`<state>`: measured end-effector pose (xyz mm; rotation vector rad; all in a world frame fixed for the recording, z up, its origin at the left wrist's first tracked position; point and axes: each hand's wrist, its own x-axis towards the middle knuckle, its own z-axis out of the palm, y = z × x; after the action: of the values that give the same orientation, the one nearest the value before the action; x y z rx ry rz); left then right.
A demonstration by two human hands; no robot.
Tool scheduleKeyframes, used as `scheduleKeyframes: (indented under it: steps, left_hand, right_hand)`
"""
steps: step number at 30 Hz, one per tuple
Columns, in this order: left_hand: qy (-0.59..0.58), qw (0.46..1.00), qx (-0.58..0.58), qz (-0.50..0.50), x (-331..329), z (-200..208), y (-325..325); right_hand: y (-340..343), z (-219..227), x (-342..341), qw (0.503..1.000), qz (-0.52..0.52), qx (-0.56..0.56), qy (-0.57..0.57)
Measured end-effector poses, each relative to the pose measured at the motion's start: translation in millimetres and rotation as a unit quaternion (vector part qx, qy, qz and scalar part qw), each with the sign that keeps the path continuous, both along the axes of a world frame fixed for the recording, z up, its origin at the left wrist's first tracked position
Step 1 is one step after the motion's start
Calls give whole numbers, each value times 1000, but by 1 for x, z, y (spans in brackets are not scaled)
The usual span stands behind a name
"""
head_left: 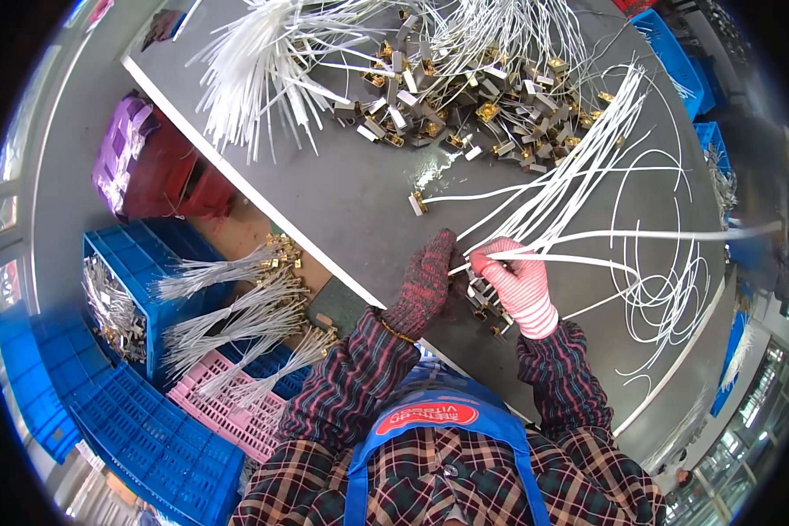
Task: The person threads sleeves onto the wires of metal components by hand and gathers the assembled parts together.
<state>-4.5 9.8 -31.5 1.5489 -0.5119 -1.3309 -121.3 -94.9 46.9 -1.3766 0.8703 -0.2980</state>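
My left hand (423, 282), in a dark maroon knit glove, is closed with its fingers pressed together near the table's front edge. Whatever lies inside them is hidden. Just right of it, my right hand (519, 285), in a red-and-white striped glove, pinches a thin white tube (578, 259) that trails off to the right. A short white end shows between the two hands. Below my right hand lie several small metal-and-brass parts (479, 294), partly covered. Beyond both hands, a bundle of white wires (569, 188) fans toward the far right, and one metal part (418, 203) sits alone.
A heap of metal-and-brass parts with leads (499, 110) covers the far table, beside a thick white wire bundle (267, 70). Loose coiled wires (670, 298) lie at right. Left of the table stand blue crates (149, 438), a pink crate (215, 386) holding wire bundles, and a red container (180, 175).
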Motion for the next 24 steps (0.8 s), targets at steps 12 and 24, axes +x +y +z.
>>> scheduleKeyframes:
  steps: [12, 24]
  left_hand:
    - [-61, 992, 113, -13, 2, 71, -19]
    - [-702, 710, -41, 25, 121, 76, -119]
  right_hand:
    - [-37, -25, -69, 950, -312, -3, -5]
    - [-32, -6, -57, 990, -119, 71, 0]
